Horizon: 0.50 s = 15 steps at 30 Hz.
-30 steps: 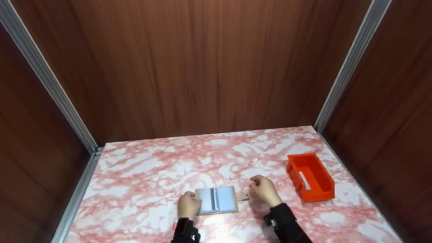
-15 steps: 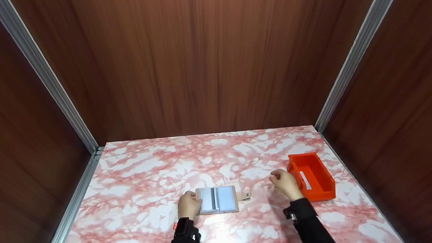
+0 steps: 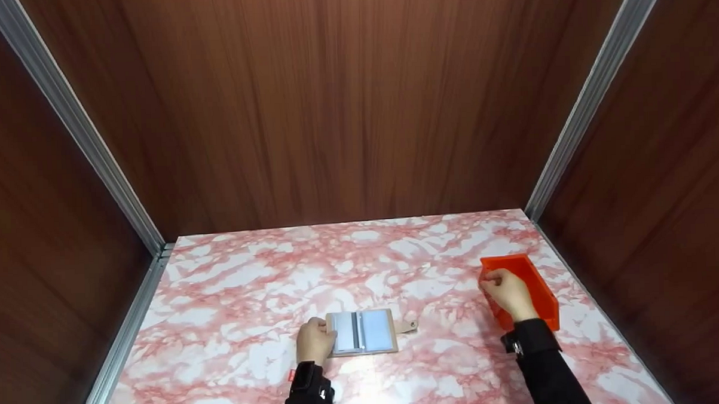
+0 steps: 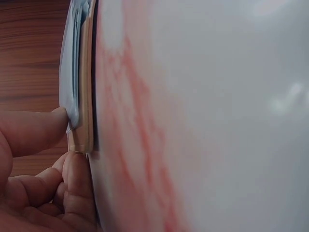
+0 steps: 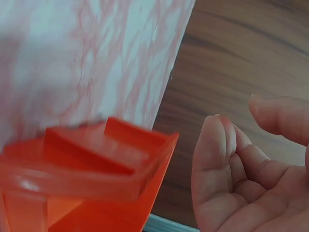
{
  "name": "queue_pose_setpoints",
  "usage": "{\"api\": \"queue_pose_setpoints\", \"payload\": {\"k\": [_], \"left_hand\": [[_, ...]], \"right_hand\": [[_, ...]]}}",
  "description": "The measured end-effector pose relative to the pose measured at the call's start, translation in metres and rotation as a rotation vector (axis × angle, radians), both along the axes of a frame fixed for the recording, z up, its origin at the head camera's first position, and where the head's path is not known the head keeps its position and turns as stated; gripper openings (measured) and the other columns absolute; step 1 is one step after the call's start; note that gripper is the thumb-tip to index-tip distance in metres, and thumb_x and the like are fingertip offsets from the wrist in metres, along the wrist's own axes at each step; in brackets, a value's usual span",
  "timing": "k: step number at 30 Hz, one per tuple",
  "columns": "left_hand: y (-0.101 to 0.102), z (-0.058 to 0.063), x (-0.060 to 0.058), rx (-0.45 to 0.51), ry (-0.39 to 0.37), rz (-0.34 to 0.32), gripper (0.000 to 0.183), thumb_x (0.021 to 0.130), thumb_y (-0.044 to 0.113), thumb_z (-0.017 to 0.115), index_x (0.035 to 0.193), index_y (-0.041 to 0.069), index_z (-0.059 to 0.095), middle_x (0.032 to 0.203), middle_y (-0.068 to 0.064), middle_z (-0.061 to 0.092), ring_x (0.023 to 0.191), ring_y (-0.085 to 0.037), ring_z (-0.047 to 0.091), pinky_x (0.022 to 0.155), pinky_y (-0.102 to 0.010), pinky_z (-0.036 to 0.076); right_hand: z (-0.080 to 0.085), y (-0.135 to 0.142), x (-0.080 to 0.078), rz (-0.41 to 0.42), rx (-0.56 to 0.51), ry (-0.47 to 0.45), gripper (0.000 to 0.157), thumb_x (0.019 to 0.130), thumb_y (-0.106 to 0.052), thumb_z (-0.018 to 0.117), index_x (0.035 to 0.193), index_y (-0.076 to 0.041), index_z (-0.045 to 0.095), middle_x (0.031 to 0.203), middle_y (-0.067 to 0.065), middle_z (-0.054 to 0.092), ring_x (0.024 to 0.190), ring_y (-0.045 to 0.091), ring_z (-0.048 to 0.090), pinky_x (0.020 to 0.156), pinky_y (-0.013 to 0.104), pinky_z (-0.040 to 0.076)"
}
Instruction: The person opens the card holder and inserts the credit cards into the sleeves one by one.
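A small card holder (image 3: 377, 332) lies spread flat on the table, with clear plastic sleeves, a tan cover and a snap strap (image 3: 407, 326) sticking out to the right. My left hand (image 3: 314, 342) grips its left edge. In the left wrist view the thumb (image 4: 36, 129) presses on the sleeves and curled fingers (image 4: 77, 186) sit at the edge of the cover (image 4: 87, 101). Over the orange-red plastic bin (image 3: 539, 288) hovers my right hand (image 3: 510, 293), nothing in it. The right wrist view shows its fingers loosely bent, the thumb apart from them, beside the bin's rim.
The table (image 3: 248, 277) has a pink-and-white marbled top. Brown wood-grain panels (image 3: 332, 107) enclose it at the back and both sides, with metal corner posts. A small red tag (image 3: 291, 375) shows beside the left wrist.
My right hand has moved rightward from beside the card holder's strap to above the bin. The left hand and the card holder stay in place.
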<state>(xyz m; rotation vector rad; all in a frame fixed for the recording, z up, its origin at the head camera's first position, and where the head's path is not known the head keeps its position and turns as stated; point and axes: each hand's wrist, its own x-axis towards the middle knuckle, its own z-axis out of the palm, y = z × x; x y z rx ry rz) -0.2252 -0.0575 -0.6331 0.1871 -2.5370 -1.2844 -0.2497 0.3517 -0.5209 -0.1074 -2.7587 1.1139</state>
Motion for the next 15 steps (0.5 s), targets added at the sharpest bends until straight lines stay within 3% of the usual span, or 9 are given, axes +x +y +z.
{"api": "queue_pose_setpoints", "payload": {"k": [6,15], "left_hand": [[0.000,0.000,0.000,-0.003,-0.015,-0.003,0.023,0.073,0.002,0.076,0.092,-0.006,0.067,0.082,-0.014,0.070,0.077,-0.031,0.068,0.073,-0.044,0.053],[0.000,0.001,-0.001,-0.010,-0.011,-0.007,0.023,0.074,0.004,0.077,0.092,-0.006,0.067,0.080,-0.013,0.070,0.076,-0.031,0.067,0.071,-0.044,0.053]], "right_hand": [[0.003,0.017,-0.003,-0.030,0.020,-0.066,0.032,0.094,-0.011,0.060,0.113,0.015,0.057,0.105,0.029,0.061,0.092,0.040,0.058,0.082,0.051,0.047],[-0.002,0.037,-0.010,-0.051,0.068,-0.115,0.033,0.094,-0.011,0.056,0.112,0.016,0.056,0.110,0.034,0.060,0.102,0.048,0.056,0.091,0.056,0.044]]}}
